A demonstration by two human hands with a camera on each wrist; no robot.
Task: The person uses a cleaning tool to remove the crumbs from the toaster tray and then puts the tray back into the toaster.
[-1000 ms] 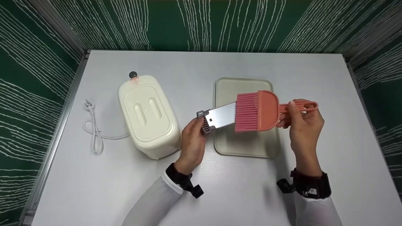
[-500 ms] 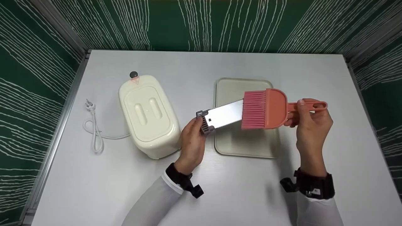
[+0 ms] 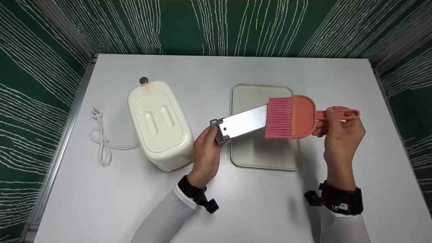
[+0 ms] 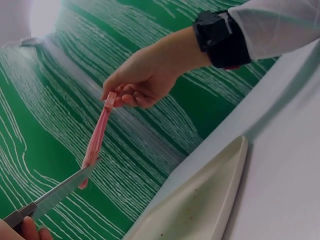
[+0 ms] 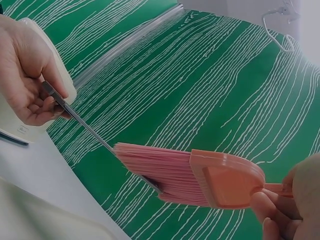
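In the head view my left hand (image 3: 206, 157) grips the grey slotted end of a narrow metal crumb tray (image 3: 241, 123), thumb on top. It slants up to the right, above a larger flat tray (image 3: 263, 158). My right hand (image 3: 343, 141) holds an orange brush (image 3: 303, 116) by its looped handle. Its pink bristles (image 5: 160, 170) lie across the metal's far end, which they partly hide in the right wrist view. Small brown crumbs (image 4: 189, 217) dot the larger tray in the left wrist view.
A cream toaster (image 3: 158, 118), with two oblong recesses on top and a dark knob at its far end, stands left of my left hand. Its cord (image 3: 104, 148) and plug (image 3: 96, 113) lie on the white table (image 3: 236, 209). Green walls with white streaks enclose the table.
My right hand has moved to the right with the brush, the bristles passing along the metal crumb tray toward its far end. My left hand has stayed nearly still.
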